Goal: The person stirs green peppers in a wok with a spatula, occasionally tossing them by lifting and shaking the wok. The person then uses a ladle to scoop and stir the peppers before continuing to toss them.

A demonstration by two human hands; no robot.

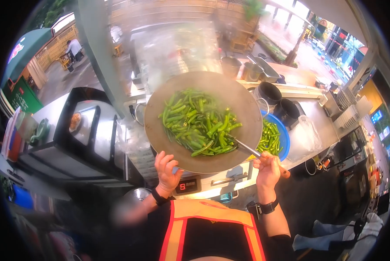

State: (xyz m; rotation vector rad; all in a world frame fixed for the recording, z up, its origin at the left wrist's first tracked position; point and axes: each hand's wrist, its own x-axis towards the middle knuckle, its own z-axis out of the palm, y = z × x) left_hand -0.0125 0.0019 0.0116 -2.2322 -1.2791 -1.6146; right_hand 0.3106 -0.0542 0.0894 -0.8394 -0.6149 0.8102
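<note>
We have the worktop point(319, 111) running across in front of us, its steel part bare to the right. At its front edge is the wide wok point(243, 104), a loop handle on each side; what bears it is hidden. Long green vegetables point(193, 115) lie heaped in its middle, under a thin haze. Just beside the wok on the right, partly behind its rim, we see the blue basin point(284, 139) holding more green pieces point(271, 135). Farther right are a clear plastic bag point(306, 132) and two dark pots point(287, 111). Our right hand point(268, 171) has its grip clenched around the handle of a long-handled utensil point(245, 147), whose metal shaft slants left into the wok. Our left hand point(166, 172) is released, fingers up and apart at the near-left rim; we cannot tell if they touch it. Below the wok, a small red display point(187, 186) glows.
</note>
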